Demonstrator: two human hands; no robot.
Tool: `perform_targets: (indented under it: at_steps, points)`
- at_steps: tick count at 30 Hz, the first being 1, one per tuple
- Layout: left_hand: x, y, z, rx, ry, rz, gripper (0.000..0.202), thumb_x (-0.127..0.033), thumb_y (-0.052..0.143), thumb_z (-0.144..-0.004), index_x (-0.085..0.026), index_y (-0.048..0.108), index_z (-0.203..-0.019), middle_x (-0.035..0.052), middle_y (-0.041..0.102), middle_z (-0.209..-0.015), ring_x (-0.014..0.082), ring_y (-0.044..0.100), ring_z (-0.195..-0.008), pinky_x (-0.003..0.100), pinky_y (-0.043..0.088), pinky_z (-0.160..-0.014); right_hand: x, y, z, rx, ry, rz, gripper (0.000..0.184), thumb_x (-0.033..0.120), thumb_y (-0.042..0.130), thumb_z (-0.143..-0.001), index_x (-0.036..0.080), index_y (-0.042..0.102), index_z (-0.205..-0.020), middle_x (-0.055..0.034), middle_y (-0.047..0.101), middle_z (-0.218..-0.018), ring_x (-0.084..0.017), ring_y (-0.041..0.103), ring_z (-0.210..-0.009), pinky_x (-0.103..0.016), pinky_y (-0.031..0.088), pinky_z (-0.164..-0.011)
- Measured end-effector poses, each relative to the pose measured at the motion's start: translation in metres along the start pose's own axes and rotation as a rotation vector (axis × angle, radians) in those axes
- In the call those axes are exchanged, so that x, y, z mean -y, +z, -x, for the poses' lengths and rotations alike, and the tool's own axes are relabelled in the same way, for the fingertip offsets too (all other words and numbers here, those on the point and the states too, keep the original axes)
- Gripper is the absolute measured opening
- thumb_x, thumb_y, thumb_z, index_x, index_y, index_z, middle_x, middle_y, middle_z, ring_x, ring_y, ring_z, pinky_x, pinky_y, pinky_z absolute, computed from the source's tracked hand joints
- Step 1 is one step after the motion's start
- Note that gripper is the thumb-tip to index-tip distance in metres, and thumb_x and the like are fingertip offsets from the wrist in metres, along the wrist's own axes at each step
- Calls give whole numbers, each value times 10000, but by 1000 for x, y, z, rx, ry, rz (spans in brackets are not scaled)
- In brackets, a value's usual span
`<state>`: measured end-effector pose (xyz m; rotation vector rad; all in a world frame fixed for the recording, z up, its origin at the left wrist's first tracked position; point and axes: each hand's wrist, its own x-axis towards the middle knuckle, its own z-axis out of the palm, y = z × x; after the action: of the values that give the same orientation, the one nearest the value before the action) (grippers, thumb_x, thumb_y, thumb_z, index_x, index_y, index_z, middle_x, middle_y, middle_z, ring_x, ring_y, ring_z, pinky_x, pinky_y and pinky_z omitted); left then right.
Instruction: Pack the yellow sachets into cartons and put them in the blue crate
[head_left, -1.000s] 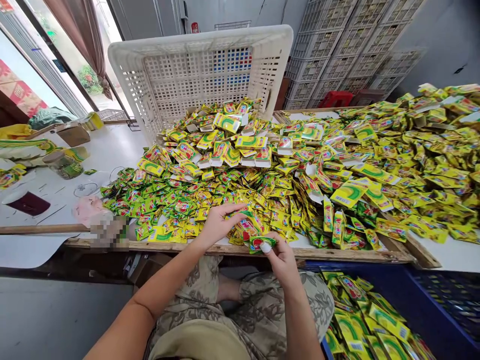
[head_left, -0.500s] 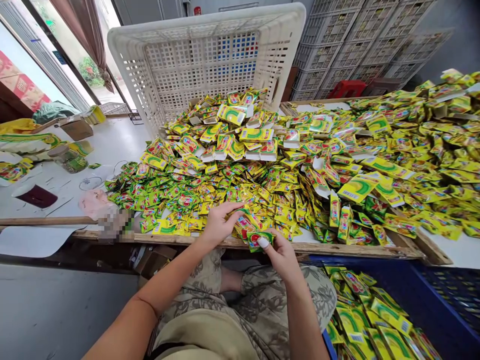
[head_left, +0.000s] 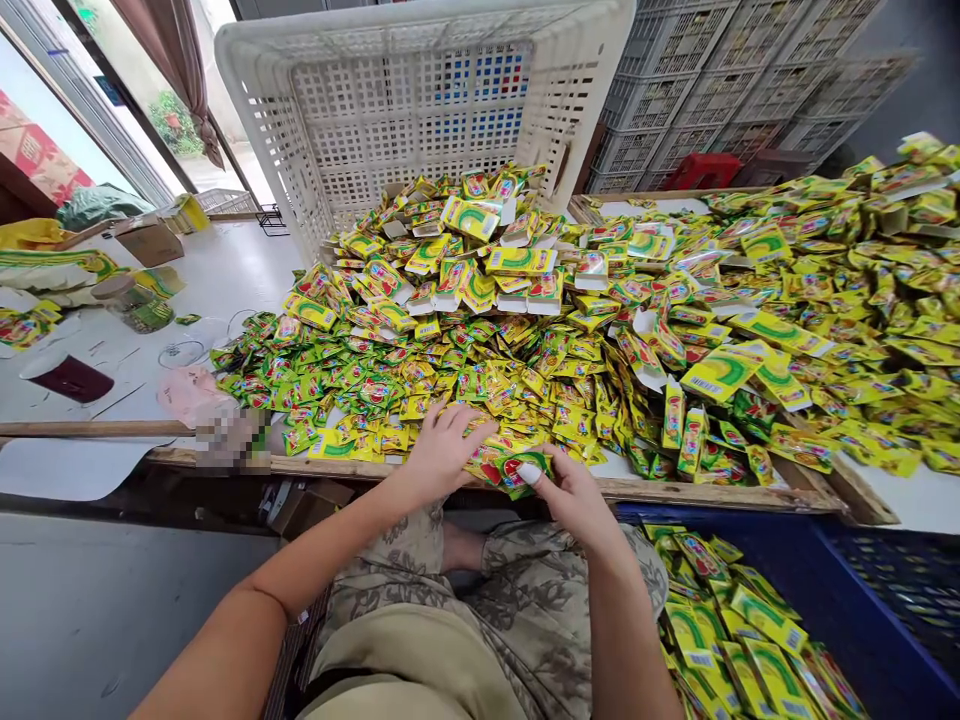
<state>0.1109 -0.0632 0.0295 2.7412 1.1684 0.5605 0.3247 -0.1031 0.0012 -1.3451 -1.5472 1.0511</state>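
We are pinching green sachet [head_left: 513, 470] between thumb and fingers of right hand [head_left: 577, 500], over near edge of counter [head_left: 232, 265]. Left hand [head_left: 442, 458] is lying at left end of yellow packet [head_left: 489, 465], just beside sachet; grip is partly hiding, so we cannot tell whether those fingers are closing on it. Beyond our hands, heap of yellow and green packs [head_left: 465, 350] is spreading across counter, spilling from white basket [head_left: 420, 18], which is tipping toward us. Below right, blue crate [head_left: 806, 560] is holding more yellow packs [head_left: 750, 640].
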Motion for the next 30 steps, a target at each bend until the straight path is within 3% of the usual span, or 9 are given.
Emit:
perform_targets:
  at_steps: [4, 8, 12, 18, 20, 23, 25, 27, 30]
  points:
    - [7, 7, -3, 63, -85, -75, 446, -407, 656, -743, -173, 555, -1110, 110, 601, -1006, 285, 531, -986, 423, 365, -880, 4, 1, -2, -6, 9, -125, 275, 456, 589, -793, 195, 601, -878, -36, 649, -836, -187, 577, -785, -294, 472, -711]
    - [12, 16, -1, 18, -218, -14, 535, -557, 674, -681, -158, 546, -1014, 116, 612, -987, 290, 551, -945, 395, 393, -822, 2, 7, -2, -55, 31, -199, 297, 455, 607, -785, 203, 607, -942, -40, 654, -884, -189, 588, -806, -305, 484, -722]
    - [13, 24, 2, 44, -299, 58, 610, -610, 688, -634, -159, 522, -1009, 111, 618, -972, 289, 569, -912, 384, 409, -776, 0, 15, -3, -85, 52, -280, 290, 462, 621, -777, 206, 598, -912, -24, 642, -845, -173, 582, -756, -289, 489, -677]
    - [10, 31, 5, -16, -226, 62, 595, -460, 708, -685, -173, 471, -1150, 104, 600, -1067, 281, 544, -1022, 414, 369, -887, -1, 20, -8, -22, 87, -370, 289, 455, 647, -757, 203, 605, -892, -28, 656, -856, -179, 592, -767, -307, 500, -692]
    - [11, 36, 5, -40, -242, 71, 560, -395, 699, -705, -171, 466, -1163, 107, 596, -1078, 274, 543, -1017, 395, 391, -865, -1, 19, -11, -116, 66, -359, 300, 452, 652, -749, 201, 601, -906, -33, 655, -865, -180, 593, -779, -312, 497, -709]
    - [12, 42, 5, -35, -262, 71, 573, -387, 718, -686, -176, 469, -1157, 106, 594, -1082, 279, 547, -1001, 383, 418, -833, 2, 18, -16, -394, 6, -306, 299, 446, 632, -763, 205, 561, -925, -22, 631, -836, -168, 580, -752, -306, 486, -704]
    - [12, 45, 5, -26, -255, 65, 598, -421, 732, -672, -179, 470, -1152, 103, 596, -1074, 283, 548, -991, 385, 424, -822, 5, 18, -19, -489, -57, -195, 287, 427, 608, -784, 205, 539, -953, -26, 620, -857, -169, 574, -758, -309, 477, -708]
    - [12, 47, 5, -39, -254, 67, 617, -458, 728, -672, -176, 467, -1155, 101, 596, -1072, 281, 545, -987, 382, 425, -817, 8, 20, -21, -466, -108, 2, 272, 398, 582, -806, 200, 536, -987, -46, 622, -904, -182, 573, -788, -314, 465, -716]
    - [11, 47, 5, -67, -263, 58, 589, -494, 695, -701, -177, 473, -1145, 95, 599, -1065, 274, 541, -981, 377, 417, -816, 11, 21, -23, -286, -133, 270, 221, 361, 518, -844, 192, 535, -987, -68, 632, -923, -194, 573, -786, -307, 445, -681]
